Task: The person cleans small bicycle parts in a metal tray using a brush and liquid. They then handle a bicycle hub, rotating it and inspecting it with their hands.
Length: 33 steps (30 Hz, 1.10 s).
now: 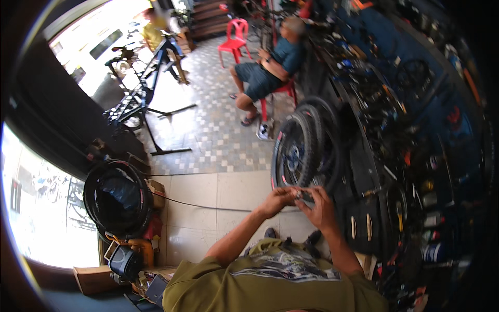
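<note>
Both hands are raised in front of my chest and meet at a small metal part [298, 194], too small and blurred to name. The fingers of my left hand [281, 201] pinch it from the left. My right hand [319, 206] closes on it from the right, thumb below and fingers above. Just beyond my hands lean several bicycle wheels with knobbly tyres [308, 150], partly covered by my fingers. Below the hands my shoes [270, 233] stand on pale floor tiles [195, 195].
A dark workbench [356, 167] crowded with tools runs along the right. A seated person [286, 58] and a red plastic chair [235, 39] are ahead. A bicycle repair stand [150, 128] stands ahead left. Tyres [117, 199] lean at left, and a thin hose [202, 205] crosses the floor.
</note>
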Each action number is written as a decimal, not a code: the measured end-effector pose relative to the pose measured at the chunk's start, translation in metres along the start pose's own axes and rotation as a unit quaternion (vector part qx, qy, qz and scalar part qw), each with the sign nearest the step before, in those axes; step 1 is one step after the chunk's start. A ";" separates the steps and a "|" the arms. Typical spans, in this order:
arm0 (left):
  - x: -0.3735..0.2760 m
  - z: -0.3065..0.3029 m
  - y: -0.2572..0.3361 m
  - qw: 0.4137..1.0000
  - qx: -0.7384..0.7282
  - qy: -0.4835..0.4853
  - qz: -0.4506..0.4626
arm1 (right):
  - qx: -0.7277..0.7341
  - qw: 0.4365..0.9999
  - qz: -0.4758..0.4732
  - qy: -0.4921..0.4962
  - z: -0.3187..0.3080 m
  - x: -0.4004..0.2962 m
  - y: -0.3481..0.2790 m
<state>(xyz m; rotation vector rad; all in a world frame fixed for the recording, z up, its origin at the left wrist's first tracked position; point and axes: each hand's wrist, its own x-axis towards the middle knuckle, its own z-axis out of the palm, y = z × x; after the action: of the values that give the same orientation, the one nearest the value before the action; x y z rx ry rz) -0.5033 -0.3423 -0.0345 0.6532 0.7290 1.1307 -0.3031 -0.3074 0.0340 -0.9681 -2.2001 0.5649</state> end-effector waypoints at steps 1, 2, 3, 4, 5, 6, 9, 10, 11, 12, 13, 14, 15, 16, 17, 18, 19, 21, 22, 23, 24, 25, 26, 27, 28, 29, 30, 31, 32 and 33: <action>0.003 -0.004 -0.004 1.000 -0.004 0.018 0.000 | 0.035 0.996 0.076 -0.027 -0.002 -0.003 0.005; 0.005 -0.003 -0.004 0.999 -0.014 0.030 -0.005 | 0.027 0.996 0.089 -0.013 0.003 -0.010 0.024; 0.002 -0.002 -0.002 0.999 0.024 0.047 0.006 | 0.038 0.992 0.120 -0.028 0.005 -0.016 0.039; -0.001 -0.007 -0.003 0.997 0.053 0.045 0.018 | 0.045 0.986 0.158 -0.042 0.008 -0.025 0.057; -0.002 -0.006 -0.005 0.995 0.058 0.063 0.041 | 0.058 0.975 0.206 -0.054 0.013 -0.034 0.080; -0.003 0.002 -0.003 0.993 0.062 0.090 0.035 | 0.063 0.969 0.233 -0.054 0.021 -0.049 0.117; -0.001 0.010 -0.004 0.983 0.075 0.164 -0.039 | 0.093 0.926 0.362 -0.056 0.032 -0.097 0.212; -0.001 0.013 -0.005 0.979 0.080 0.181 -0.043 | 0.110 0.904 0.410 -0.044 0.031 -0.107 0.236; -0.002 0.017 -0.006 0.975 0.086 0.199 -0.046 | 0.126 0.880 0.456 -0.034 0.027 -0.117 0.256; -0.001 0.020 -0.008 0.970 0.091 0.218 -0.049 | 0.088 0.872 0.481 0.009 0.023 -0.126 0.277; -0.001 0.019 -0.012 0.970 0.093 0.220 -0.050 | 0.051 0.862 0.503 0.048 0.019 -0.132 0.295; -0.002 0.015 -0.016 0.969 0.094 0.224 -0.049 | 0.076 0.825 0.554 0.083 0.014 -0.133 0.312; -0.004 0.012 -0.020 0.967 0.094 0.230 -0.047 | 0.100 0.785 0.601 0.115 0.009 -0.131 0.327; -0.007 0.011 -0.022 0.967 0.076 0.239 -0.048 | 0.151 0.759 0.617 0.142 0.005 -0.126 0.336; -0.008 0.009 -0.023 0.966 0.057 0.248 -0.048 | 0.201 0.729 0.632 0.167 0.002 -0.121 0.344; -0.010 0.007 -0.023 0.965 0.038 0.256 -0.045 | 0.209 0.716 0.638 0.193 0.002 -0.119 0.351; -0.011 0.005 -0.023 0.964 0.014 0.264 -0.041 | 0.218 0.704 0.641 0.216 0.003 -0.110 0.358; -0.011 0.002 -0.023 0.962 -0.034 0.269 -0.033 | 0.148 0.723 0.640 0.214 0.009 -0.108 0.372; -0.013 0.006 -0.019 0.955 -0.047 0.291 -0.021 | 0.175 0.700 0.642 0.259 0.015 -0.100 0.371; -0.015 0.009 -0.014 0.954 -0.061 0.295 -0.003 | 0.201 0.674 0.643 0.303 0.020 -0.093 0.371; -0.018 0.011 -0.008 0.952 -0.076 0.295 0.014 | 0.158 0.669 0.645 0.334 0.021 -0.088 0.373; -0.022 0.010 -0.005 0.951 -0.088 0.296 0.029 | 0.115 0.662 0.645 0.364 0.022 -0.085 0.376; -0.025 0.009 -0.002 0.948 -0.080 0.304 0.038 | 0.124 0.665 0.637 0.370 0.017 -0.084 0.381; -0.028 0.005 0.002 0.946 -0.068 0.314 0.047 | 0.135 0.668 0.629 0.375 0.012 -0.079 0.381; -0.034 0.002 0.006 0.942 -0.057 0.326 0.056 | 0.110 0.674 0.615 0.395 0.011 -0.068 0.373; -0.040 -0.005 0.009 0.938 -0.064 0.334 0.069 | 0.082 0.677 0.599 0.419 0.009 -0.061 0.366; -0.039 -0.014 0.011 0.940 -0.077 0.324 0.077 | 0.020 0.744 0.481 0.463 0.000 -0.071 0.382; -0.042 -0.018 0.014 0.936 -0.086 0.329 0.091 | 0.077 0.740 0.476 0.468 -0.001 -0.063 0.375; -0.046 -0.023 0.016 0.930 -0.075 0.347 0.094 | 0.126 0.741 0.475 0.458 -0.003 -0.060 0.366; -0.051 -0.029 0.017 0.926 -0.077 0.354 0.105 | 0.172 0.742 0.471 0.445 -0.009 -0.055 0.350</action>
<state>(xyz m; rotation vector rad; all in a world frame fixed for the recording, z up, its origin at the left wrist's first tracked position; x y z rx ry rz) -0.5489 -0.3827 -0.0295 0.1704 1.1822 1.6329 -0.1006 -0.1264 -0.1940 -1.6579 -0.6207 0.6908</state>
